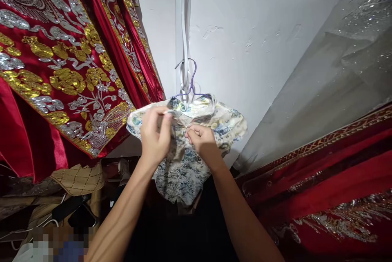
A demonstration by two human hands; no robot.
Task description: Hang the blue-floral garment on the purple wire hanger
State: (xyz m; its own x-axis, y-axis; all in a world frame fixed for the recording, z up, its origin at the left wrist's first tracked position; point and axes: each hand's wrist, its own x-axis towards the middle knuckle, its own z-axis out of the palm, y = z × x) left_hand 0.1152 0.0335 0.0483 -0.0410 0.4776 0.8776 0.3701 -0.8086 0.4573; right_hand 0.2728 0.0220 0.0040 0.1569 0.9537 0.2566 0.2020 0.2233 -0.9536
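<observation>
A short-sleeved shirt (180,168), cream with blue and yellow swirls, hangs in front of me on a purple hanger (193,75). My left hand (156,131) is at the left side of its neckline, with thumb and fingertips closed on the edge of the collar. Lower and to the right, my right hand (200,137) pinches the cloth at the front of the neck opening, its fingers curled in. Both sleeves spread out to the sides, and the collar stands partly open between the hands.
A white strap (185,21) runs down the white wall (245,70) to the hanger. Red garments with gold and silver embroidery (67,80) hang at the left. Clear plastic sheeting (312,74) and red beaded fabric (337,184) lie along the right. Cables and a dark phone-like object (82,217) are at lower left.
</observation>
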